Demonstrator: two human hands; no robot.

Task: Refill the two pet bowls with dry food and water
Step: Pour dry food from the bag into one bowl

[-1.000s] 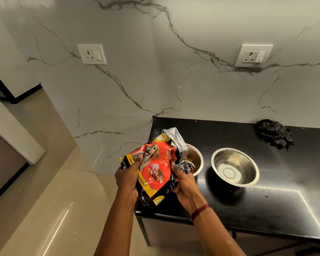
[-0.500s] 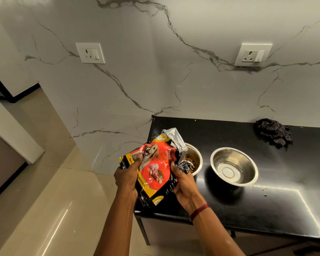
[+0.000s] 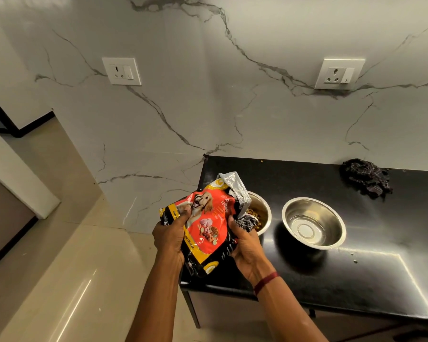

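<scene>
While our left hand (image 3: 169,236) clamps the food bag (image 3: 206,225) at its left edge, our right hand (image 3: 245,245) grips its right side — the bag tilted between them, its torn foil mouth over the left bowl (image 3: 262,213) holding kibble; the right bowl (image 3: 314,224) stands just beside it.

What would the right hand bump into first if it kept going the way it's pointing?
Probably the kibble bowl: the right hand holding the food bag points up toward it. Depth is hard to judge here.
</scene>
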